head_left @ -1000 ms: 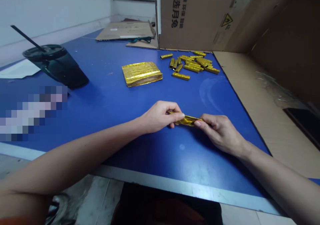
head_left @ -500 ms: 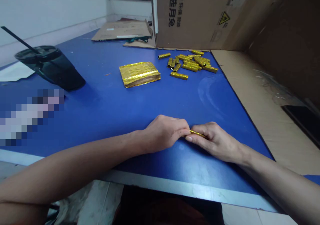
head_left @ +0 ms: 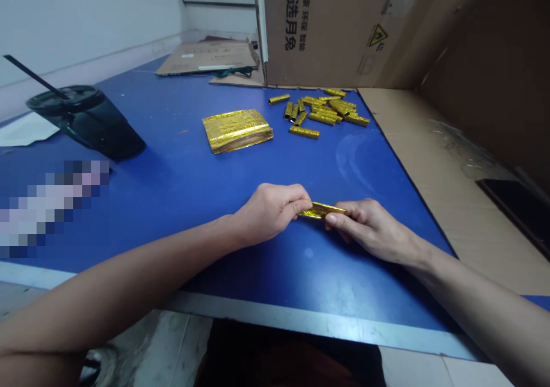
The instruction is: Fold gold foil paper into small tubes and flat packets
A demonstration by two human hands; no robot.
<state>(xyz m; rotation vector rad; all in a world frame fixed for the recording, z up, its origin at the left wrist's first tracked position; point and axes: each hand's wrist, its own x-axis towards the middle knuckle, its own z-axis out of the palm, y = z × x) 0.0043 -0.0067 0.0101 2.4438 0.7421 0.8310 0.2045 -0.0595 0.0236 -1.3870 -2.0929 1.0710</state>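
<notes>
Between both hands is a folded strip of gold foil paper [head_left: 320,210], held just above the table near its front edge. My left hand [head_left: 279,210] pinches its left end with thumb and fingers. The right end is gripped by my right hand [head_left: 365,222], the thumb lying along the near side. Beyond the hands lies a stack of gold foil paper sheets [head_left: 237,130]. Several folded gold paper pieces [head_left: 324,110] lie in a loose pile farther back to the right.
A dark cup with a straw [head_left: 90,120] stands at the left on the blue table [head_left: 180,183]. A pixelated patch covers something in front of it. A flat cardboard piece [head_left: 206,57] lies at the back; a large cardboard box [head_left: 326,37] rises behind the pile, with cardboard along the right.
Both hands have risen slightly and moved a little apart, showing more of the gold paper strip between them. The view has shifted slightly.
</notes>
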